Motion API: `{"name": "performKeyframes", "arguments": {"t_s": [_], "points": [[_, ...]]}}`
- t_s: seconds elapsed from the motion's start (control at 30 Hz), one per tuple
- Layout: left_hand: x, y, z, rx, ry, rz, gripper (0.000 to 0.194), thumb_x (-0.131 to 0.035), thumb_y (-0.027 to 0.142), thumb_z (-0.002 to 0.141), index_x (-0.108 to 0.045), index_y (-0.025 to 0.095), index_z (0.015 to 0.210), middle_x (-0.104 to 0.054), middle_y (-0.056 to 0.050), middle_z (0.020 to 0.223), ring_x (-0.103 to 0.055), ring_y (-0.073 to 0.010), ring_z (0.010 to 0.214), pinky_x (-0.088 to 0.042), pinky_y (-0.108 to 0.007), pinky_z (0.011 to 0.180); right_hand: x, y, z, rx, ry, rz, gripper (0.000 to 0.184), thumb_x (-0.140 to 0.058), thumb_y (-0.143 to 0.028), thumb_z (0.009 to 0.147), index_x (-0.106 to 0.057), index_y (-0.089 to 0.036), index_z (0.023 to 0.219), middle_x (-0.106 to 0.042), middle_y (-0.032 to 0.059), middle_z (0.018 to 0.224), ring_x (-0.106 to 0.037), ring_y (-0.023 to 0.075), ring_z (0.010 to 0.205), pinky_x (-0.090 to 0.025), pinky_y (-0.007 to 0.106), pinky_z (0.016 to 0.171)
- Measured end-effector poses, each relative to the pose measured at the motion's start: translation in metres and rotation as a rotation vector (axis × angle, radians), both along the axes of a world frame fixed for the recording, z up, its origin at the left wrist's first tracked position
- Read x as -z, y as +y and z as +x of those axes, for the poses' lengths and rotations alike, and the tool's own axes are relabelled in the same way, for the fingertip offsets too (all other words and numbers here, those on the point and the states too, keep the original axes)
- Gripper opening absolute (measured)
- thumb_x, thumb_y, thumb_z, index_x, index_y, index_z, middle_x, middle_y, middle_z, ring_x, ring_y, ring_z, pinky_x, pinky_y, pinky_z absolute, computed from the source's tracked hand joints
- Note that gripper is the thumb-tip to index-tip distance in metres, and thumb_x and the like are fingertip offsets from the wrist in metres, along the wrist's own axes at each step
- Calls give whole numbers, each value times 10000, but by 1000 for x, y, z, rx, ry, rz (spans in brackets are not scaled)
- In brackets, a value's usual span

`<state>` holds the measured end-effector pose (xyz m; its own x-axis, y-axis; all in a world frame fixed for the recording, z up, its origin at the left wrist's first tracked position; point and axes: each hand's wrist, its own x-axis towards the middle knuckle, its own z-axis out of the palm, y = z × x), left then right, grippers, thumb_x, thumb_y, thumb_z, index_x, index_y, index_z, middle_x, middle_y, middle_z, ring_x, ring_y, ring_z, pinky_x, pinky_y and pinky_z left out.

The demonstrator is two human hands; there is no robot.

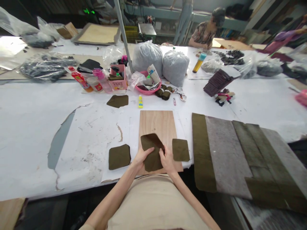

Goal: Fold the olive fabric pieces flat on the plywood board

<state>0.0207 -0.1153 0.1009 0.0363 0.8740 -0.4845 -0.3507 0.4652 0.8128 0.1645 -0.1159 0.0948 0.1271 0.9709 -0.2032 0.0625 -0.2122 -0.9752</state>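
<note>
Both my hands hold one olive-green fabric piece [152,159] above a wooden board [157,121]. My left hand [143,156] grips its left side, thumb on top and the other fingers hidden beneath. At its right edge my right hand [167,159] pinches the fabric, which bends up a little there. Left of the board lies a small stack of olive fabric pieces [119,156]. Another olive piece [180,149] rests partly on the board's right edge. Farther off, a single olive piece [118,101] lies flat near a yellow glue tube [140,101].
Large olive and grey fabric panels [227,153] cover the table's right side. Behind the board stand a pink basin [148,92], a pink box [118,83], bottles [80,78] and stuffed white bags [147,59]. A metal pole [123,35] rises there. A person [203,33] sits across the table.
</note>
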Motion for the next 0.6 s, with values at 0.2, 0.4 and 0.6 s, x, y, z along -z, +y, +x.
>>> {"name": "performKeyframes", "arguments": {"t_s": [0.2, 0.4, 0.6], "points": [[0, -1, -3, -12, 187, 96, 366, -749, 346, 656, -674, 118, 932, -718, -102, 968, -657, -239, 900, -524, -352, 834, 1, -2, -3, -95, 345, -307, 300, -616, -376, 730, -658, -170, 944, -708, 59, 823, -640, 245, 861, -506, 365, 775], [11, -5, -7, 39, 22, -3, 434, -732, 349, 684, -639, 104, 1030, -706, -124, 1021, -668, -232, 879, -531, -355, 826, 4, -3, -12, 14, 64, -45, 328, -675, -317, 690, -651, -208, 998, -682, 57, 1034, -595, 228, 1006, -426, 372, 958], [9, -3, -16, 98, 75, 27, 428, -739, 371, 675, -653, 111, 1003, -705, -120, 1024, -660, -237, 919, -533, -345, 825, 8, -5, -15, -99, 459, -325, 427, -701, -364, 683, -621, -170, 1055, -703, 88, 992, -647, 249, 930, -511, 378, 824]]}}
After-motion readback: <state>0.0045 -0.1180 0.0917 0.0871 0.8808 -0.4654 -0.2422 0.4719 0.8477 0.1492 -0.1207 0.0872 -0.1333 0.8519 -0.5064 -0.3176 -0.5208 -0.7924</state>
